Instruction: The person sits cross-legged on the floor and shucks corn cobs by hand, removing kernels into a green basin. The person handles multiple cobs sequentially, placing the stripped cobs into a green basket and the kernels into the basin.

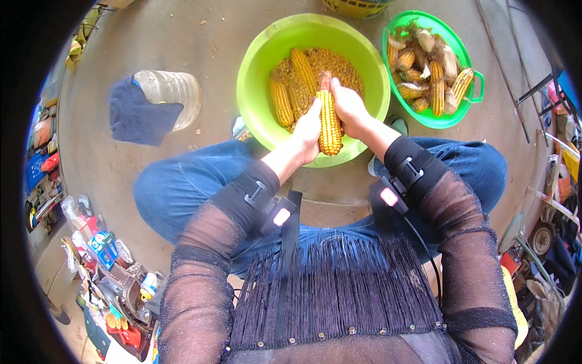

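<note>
Both hands hold one ear of yellow corn [330, 125] over the near side of a lime-green plastic basin [252, 68]. My left hand [309, 129] grips it from the left side. On the right side my right hand [349, 108] presses against its upper part, where a stretch of reddish cob shows bare at the far end. Loose corn kernels [334, 59] cover the bottom of the basin. Several more ears, among them one at the left [281, 102] and one farther back [303, 70], lie on the kernels. My fingertips are partly hidden behind the ear.
A green plastic basket [466, 111] with ears of corn and husks stands right of the basin. To the left, a clear plastic jug [186, 100] lies beneath a dark blue cloth [141, 113]. A yellow container [357, 8] is beyond the basin. Metal bars [504, 68] and clutter line the right side.
</note>
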`<act>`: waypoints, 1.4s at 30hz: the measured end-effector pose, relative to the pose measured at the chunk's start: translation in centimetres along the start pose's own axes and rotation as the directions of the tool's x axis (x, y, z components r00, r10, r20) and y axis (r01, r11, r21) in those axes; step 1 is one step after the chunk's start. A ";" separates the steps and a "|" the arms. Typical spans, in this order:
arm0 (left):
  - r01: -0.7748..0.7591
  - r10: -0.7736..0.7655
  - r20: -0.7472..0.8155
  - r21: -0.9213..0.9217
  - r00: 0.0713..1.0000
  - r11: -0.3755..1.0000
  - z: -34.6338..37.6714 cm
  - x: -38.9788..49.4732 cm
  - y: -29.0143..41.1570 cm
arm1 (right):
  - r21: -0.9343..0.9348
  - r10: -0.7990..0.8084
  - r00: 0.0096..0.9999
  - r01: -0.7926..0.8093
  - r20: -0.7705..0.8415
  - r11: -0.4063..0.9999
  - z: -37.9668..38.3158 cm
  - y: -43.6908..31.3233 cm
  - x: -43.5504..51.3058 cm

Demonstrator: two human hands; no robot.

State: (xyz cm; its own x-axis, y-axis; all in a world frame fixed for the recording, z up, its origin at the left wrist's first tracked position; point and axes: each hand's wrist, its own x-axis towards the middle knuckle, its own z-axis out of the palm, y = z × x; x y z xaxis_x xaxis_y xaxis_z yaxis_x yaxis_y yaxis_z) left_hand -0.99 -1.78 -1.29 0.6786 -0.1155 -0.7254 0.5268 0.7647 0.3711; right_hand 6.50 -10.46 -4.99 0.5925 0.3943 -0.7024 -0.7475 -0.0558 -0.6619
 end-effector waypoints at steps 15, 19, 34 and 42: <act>-0.104 0.156 -0.167 0.284 0.973 0.953 0.1 -0.1 -2.2 | -0.186 -0.152 0.988 0.157 0.039 0.970 0.1 0.6 -1.0; -0.121 0.129 -0.093 0.089 0.987 0.989 -0.4 0.0 -1.4 | -0.121 -0.131 0.987 0.142 0.091 0.982 0.8 -0.4 -2.1; -0.089 0.105 -0.117 0.139 0.988 0.986 -0.2 0.1 -1.1 | 0.143 -0.013 0.996 0.000 0.087 0.990 1.2 -1.1 -2.5; -0.173 0.226 -0.138 0.319 0.964 0.932 2.0 -1.7 -1.4 | -0.427 -0.387 0.922 0.348 -0.005 0.834 0.4 -0.2 -2.0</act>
State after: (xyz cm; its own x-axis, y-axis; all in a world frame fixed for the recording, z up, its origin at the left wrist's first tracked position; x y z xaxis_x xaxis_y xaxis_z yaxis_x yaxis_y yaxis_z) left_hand -1.86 -3.93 0.50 0.7030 0.1489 -0.6954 0.5370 0.5300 0.6564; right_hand 5.38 -10.86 -3.34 0.8373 0.3805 -0.3926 -0.2892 -0.3012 -0.9086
